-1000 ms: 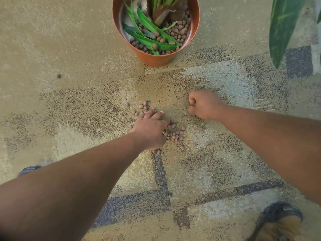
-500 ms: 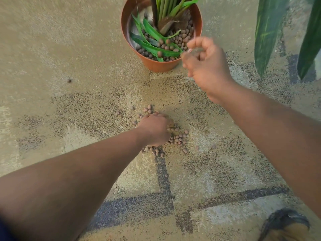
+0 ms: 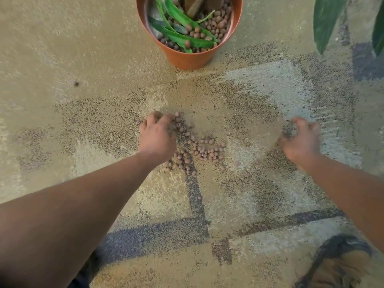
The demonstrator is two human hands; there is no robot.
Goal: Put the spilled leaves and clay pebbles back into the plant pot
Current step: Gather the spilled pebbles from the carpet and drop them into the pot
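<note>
Our left hand [image 3: 156,138], fingers curled onto the carpet, touches the left edge of the small round brown clay pebbles [image 3: 197,146]; our right hand [image 3: 301,140], loosely curled and apparently empty, lies well apart; the terracotta-orange plastic pot [image 3: 187,57] stands beyond

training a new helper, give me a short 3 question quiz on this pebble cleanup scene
1. True or false: loose brown clay pebbles lie on the speckled tan carpet.
2. Which hand touches that pebble heap? A. left hand B. right hand
3. Fill in: the long green leaves lie inside the round terracotta-coloured plastic ____.

Key: 1 true. 2 A; the right hand is off to the side, apart from the heap. 3 pot.
</note>
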